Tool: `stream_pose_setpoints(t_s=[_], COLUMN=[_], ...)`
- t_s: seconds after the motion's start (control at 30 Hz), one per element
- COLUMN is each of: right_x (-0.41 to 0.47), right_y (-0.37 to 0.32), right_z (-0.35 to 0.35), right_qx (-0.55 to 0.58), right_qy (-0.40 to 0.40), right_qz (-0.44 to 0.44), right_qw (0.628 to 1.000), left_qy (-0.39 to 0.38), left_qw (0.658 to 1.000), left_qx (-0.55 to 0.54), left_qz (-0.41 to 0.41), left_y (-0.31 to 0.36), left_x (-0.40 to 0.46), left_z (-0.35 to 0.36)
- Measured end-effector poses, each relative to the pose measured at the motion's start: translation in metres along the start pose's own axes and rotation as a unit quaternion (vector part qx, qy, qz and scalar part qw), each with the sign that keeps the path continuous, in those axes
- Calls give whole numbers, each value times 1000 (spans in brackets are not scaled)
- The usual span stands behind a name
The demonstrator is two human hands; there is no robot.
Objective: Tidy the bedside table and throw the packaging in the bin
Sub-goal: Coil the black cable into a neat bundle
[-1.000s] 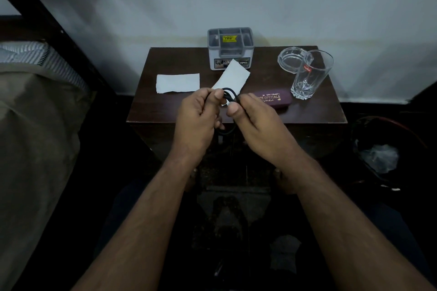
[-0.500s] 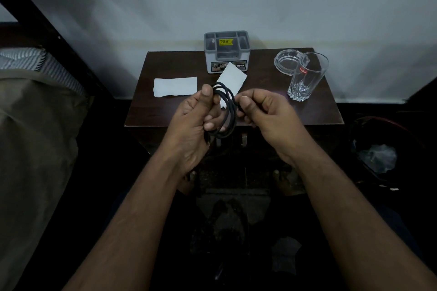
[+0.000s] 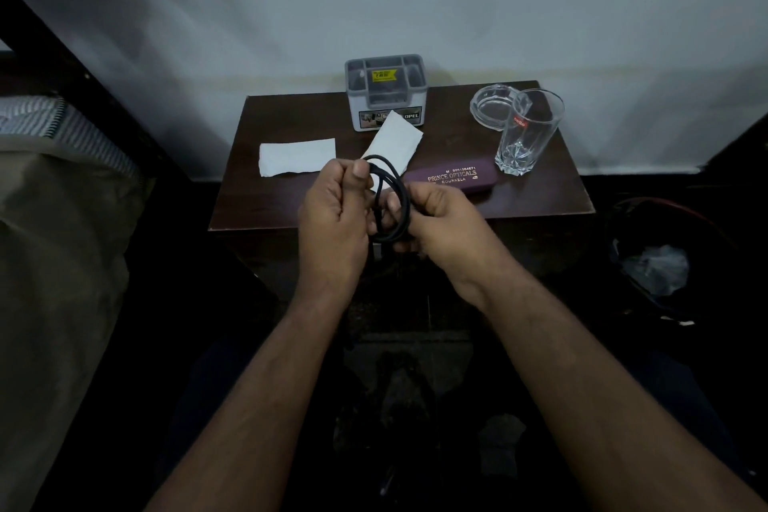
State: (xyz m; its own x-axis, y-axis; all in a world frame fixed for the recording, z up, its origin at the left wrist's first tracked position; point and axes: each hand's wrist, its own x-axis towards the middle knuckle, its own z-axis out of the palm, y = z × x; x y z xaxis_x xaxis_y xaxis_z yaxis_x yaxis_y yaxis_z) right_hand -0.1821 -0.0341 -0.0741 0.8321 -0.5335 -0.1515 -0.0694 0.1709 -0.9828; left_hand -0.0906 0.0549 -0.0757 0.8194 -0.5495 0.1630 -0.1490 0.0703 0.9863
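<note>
Black cable (image 3: 388, 200), coiled in loops, hangs between both hands above the front edge of the bedside table (image 3: 266, 204), the left hand (image 3: 332, 216) closed on its top and the right hand (image 3: 440, 220) curled around its near side, paper scraps (image 3: 297, 156) lying just behind.

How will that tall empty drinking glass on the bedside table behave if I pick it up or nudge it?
The drinking glass looks like clear, thick-based glass, so it is probably fragile and fairly heavy for its size. Being tall and narrow, it may tip if pushed near the rim. Its smooth walls could be slippery. It appears to stand very close to the glass ashtray, so a nudge might knock them together.
</note>
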Motion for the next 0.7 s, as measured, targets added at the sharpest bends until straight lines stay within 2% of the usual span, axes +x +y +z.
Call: stream_pose_setpoints(t_s=[0.17,0.2,0.33,0.57,0.7], right_x=[1,1,-4,0,-3], right_y=[-6,-6,1,4,2], right_z=[1,0,6,10,12], right_qx=[61,54,-6,2,53], right_qy=[-28,-35,-57,-6,-18], right_qz=[116,115,3,27,8], right_qw=[991,991,998,1000,998], left_qy=[46,51,66,72,84], left_qw=[998,997,984,966,971], left_qx=[38,52,164,232,207], left_qz=[1,4,28,88,87], left_y=[-1,-1,2,8,11], left_x=[2,2,-1,-7,-7], left_z=[-3,-4,-7,-3,-4])
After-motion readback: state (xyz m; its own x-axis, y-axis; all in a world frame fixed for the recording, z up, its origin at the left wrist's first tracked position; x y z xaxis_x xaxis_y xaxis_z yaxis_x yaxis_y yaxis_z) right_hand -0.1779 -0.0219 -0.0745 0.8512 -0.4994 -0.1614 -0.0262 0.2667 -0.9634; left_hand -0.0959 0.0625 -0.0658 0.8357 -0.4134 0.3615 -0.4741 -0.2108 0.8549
